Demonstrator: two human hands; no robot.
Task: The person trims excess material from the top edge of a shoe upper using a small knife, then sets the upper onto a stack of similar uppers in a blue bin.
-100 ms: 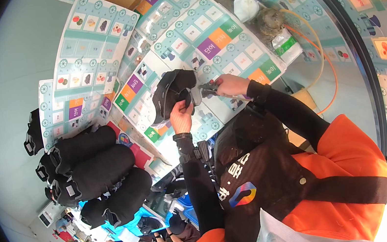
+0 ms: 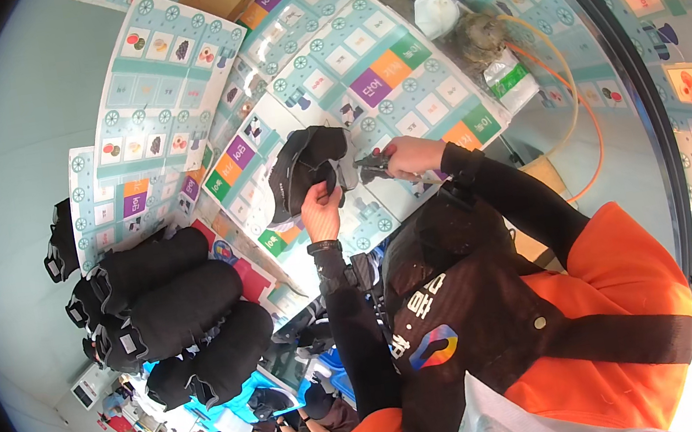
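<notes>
Apron: the brown apron [image 2: 465,305] over an orange shirt [image 2: 618,266] was closest, with dark sleeves running up toward the worktop [image 2: 399,200].
Left hand: this hand [image 2: 324,216] was over the worktop's near edge, thumb and fingers pinching the near side of the black cloth piece [image 2: 300,169].
Right hand: this hand [image 2: 416,157] was farther right along that edge, fingers curled around a grey hand tool [image 2: 372,165].
Tool tip: it pointed left, just beside the cloth piece's grey flap [image 2: 348,172]; whether they touched could not be told.
Black cloth piece: it was above the worktop's left part; whether it rested there could not be told.
Printed sheets: teal sheets [image 2: 393,81] covered the worktop.
Black bundles: several [image 2: 186,305] were piled beyond the worktop's left edge.
Far right corner: a white-and-green pack [image 2: 507,77] was near a fuzzy grey clump [image 2: 480,40].
</notes>
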